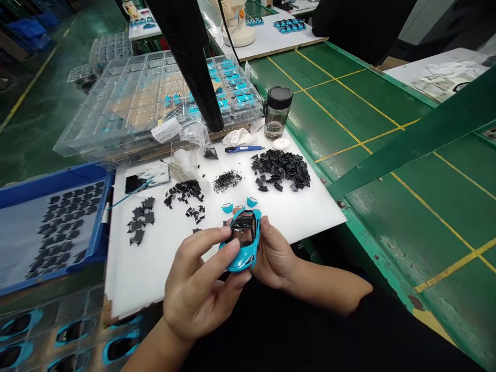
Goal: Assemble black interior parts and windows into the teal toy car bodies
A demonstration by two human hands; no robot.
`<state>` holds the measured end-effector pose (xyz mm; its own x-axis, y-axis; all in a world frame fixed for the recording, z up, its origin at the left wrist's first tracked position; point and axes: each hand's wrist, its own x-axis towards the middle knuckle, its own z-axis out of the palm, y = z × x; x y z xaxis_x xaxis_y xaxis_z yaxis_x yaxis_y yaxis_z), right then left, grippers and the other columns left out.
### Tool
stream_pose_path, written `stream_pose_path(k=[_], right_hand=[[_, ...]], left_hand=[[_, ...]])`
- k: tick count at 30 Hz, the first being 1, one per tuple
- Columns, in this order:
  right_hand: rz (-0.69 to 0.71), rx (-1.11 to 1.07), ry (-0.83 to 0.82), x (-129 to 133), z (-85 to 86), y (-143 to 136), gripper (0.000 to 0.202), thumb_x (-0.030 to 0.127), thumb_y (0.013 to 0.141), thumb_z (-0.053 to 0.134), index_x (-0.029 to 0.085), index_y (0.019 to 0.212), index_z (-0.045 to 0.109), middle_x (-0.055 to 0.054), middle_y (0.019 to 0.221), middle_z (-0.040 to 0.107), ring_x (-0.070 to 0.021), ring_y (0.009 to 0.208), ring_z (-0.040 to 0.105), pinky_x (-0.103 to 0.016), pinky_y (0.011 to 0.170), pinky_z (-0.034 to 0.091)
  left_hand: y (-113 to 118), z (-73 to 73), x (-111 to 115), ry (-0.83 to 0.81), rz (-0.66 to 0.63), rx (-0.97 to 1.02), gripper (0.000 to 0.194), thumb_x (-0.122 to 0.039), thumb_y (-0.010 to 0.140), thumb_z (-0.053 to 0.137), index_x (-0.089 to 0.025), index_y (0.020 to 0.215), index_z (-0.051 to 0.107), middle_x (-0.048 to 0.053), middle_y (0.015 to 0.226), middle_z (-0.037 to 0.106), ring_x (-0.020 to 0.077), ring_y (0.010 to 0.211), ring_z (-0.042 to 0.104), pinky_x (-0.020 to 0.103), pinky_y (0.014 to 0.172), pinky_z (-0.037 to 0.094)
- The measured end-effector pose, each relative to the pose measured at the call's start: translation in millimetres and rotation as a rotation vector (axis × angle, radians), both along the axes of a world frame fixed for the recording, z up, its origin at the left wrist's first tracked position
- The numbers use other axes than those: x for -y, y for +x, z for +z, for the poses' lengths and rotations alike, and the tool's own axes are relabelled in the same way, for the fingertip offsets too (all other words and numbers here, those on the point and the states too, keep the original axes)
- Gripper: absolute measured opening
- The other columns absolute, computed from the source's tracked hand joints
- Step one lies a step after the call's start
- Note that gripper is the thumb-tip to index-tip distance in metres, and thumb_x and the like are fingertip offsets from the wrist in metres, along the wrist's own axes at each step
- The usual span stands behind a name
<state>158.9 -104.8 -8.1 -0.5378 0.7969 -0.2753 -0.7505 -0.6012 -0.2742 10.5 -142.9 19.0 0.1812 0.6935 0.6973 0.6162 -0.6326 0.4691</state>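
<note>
A bright blue toy car body (pixel 243 256) with a dark windscreen is held between both hands near the front edge of the white work board (pixel 143 279). My left hand (pixel 201 281) grips its left side, fingertips on the bonnet and windscreen edge and the thumb low at the nose. From the right, my right hand (pixel 276 256) closes around the car's side and underside; some of its fingers are hidden behind the car. Just beyond the car lie two small blue curved parts, one to the left (pixel 227 207) and one to the right (pixel 251 202).
Black parts form a large heap (pixel 284 168), a smaller pile (pixel 184 192) and a heap of tiny pieces (pixel 227 180). Behind them are a blue cutter knife (pixel 244 149) and a lidded cup (pixel 278 113). A blue tray (pixel 98 222) stands left; clear compartment trays (pixel 85 129) sit behind.
</note>
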Motion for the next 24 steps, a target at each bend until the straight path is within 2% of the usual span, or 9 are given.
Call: stream_pose_path(k=[8, 14, 24], right_hand=[[0.053, -0.026, -0.003, -1.8, 3.7, -0.6, 0.048, 0.053, 0.07, 0.086, 0.02, 0.103, 0.074, -0.001, 0.096, 0.075, -0.0141, 0.09, 0.067, -0.025, 0.089, 0.052], [0.064, 0.004, 0.012, -1.9, 1.9, -0.8, 0.051, 0.055, 0.074, 0.081, 0.022, 0.111, 0.07, -0.002, 0.106, 0.075, -0.0174, 0.105, 0.067, -0.031, 0.101, 0.048], [0.085, -0.006, 0.035, -3.3, 1.4, -1.6, 0.052, 0.055, 0.073, 0.082, 0.022, 0.112, 0.071, -0.003, 0.109, 0.074, -0.0187, 0.106, 0.067, -0.033, 0.102, 0.048]], left_hand=[[0.3, 4.5, -1.4, 0.009, -0.013, -0.047, 0.058, -0.02, 0.085, 0.072, -0.025, 0.141, 0.056, 0.012, 0.126, 0.063, 0.0255, 0.111, 0.063, 0.039, 0.09, 0.057], [1.4, 5.0, -1.5, 0.012, 0.008, -0.067, 0.054, -0.023, 0.086, 0.071, -0.027, 0.138, 0.056, 0.01, 0.125, 0.064, 0.0254, 0.111, 0.064, 0.039, 0.089, 0.057], [0.0, 5.1, -2.6, 0.021, -0.007, -0.087, 0.054, -0.02, 0.086, 0.071, -0.026, 0.137, 0.056, 0.01, 0.125, 0.063, 0.0253, 0.113, 0.063, 0.041, 0.092, 0.056]])
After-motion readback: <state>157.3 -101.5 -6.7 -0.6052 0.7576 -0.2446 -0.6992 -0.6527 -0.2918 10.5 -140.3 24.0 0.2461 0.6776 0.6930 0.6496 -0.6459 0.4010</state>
